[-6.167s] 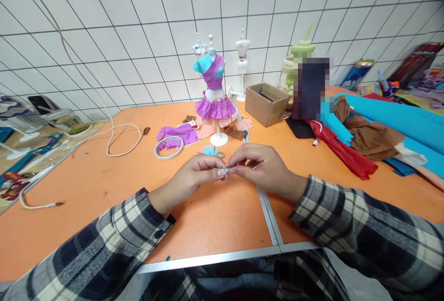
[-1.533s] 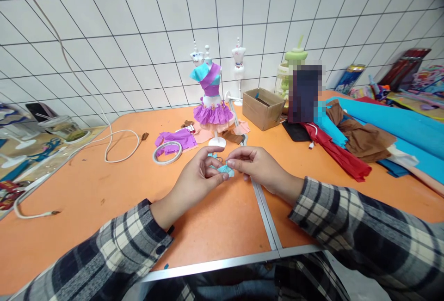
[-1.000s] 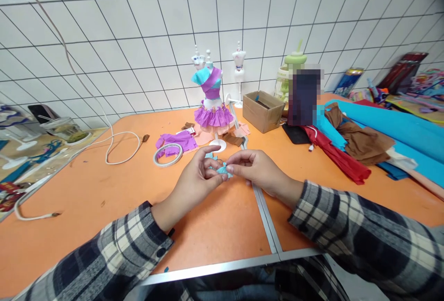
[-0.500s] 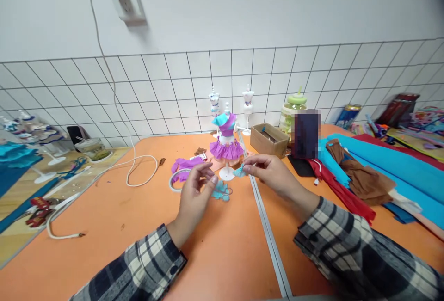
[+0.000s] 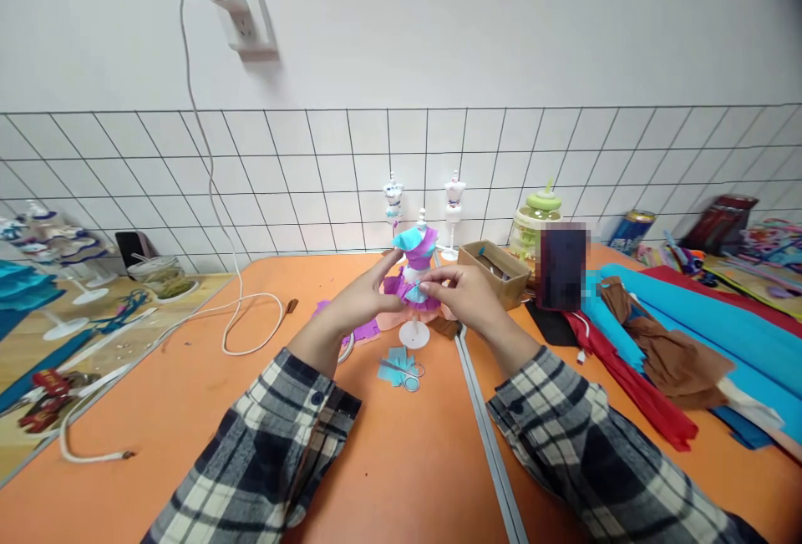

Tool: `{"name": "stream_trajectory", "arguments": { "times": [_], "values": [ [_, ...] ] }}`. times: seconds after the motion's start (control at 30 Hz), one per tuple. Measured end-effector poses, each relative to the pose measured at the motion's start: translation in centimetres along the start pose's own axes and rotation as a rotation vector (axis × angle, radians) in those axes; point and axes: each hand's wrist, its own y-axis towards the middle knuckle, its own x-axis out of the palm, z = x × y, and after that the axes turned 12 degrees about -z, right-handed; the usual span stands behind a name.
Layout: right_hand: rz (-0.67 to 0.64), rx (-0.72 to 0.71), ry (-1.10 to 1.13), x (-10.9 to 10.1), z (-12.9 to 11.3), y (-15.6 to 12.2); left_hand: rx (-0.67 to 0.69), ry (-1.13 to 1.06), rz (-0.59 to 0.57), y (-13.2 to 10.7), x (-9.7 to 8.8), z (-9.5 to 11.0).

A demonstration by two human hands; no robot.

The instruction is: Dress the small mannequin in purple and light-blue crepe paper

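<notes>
A small white dress-form mannequin (image 5: 422, 226) stands on a round base, dressed in a purple and turquoise top (image 5: 423, 258) and a ruffled purple skirt (image 5: 428, 307). My right hand (image 5: 467, 297) pinches a small gathered piece of turquoise crepe paper (image 5: 412, 292) against the front of the skirt. On the skirt's other side is my left hand (image 5: 369, 293), thumb and fingers apart, its fingertips at the skirt's edge. Below the base, small scissors (image 5: 410, 380) lie on turquoise paper scraps (image 5: 392, 367). Purple paper (image 5: 367, 330) and a tape roll (image 5: 347, 349) are partly hidden by my left arm.
Two more mannequins (image 5: 454, 197) stand near the tiled wall. To the right are a cardboard box (image 5: 510, 287), a green-lidded jar (image 5: 542, 205), a propped phone (image 5: 562, 266) and heaped coloured paper (image 5: 695, 343). A white cable (image 5: 226, 335) loops at left.
Both hands have moved in to the mannequin. My right hand has brought the turquoise piece from beside the base up to the skirt. The view has tilted up slightly.
</notes>
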Motion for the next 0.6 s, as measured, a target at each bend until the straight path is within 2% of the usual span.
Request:
{"name": "stream_trajectory", "arguments": {
  "times": [0.1, 0.3, 0.6],
  "values": [
    [0.007, 0.001, 0.002, 0.1, 0.6, 0.2, -0.071, -0.060, -0.044, 0.6, 0.7, -0.2],
    [0.057, -0.058, -0.100, 0.4, 1.2, 0.5, -0.023, -0.060, -0.022, 1.0, 1.0, -0.3],
    [0.093, -0.065, -0.143, 0.9, 1.7, 0.4, -0.057, 0.069, 0.086, 1.1, 1.4, -0.5]
  ]
}}
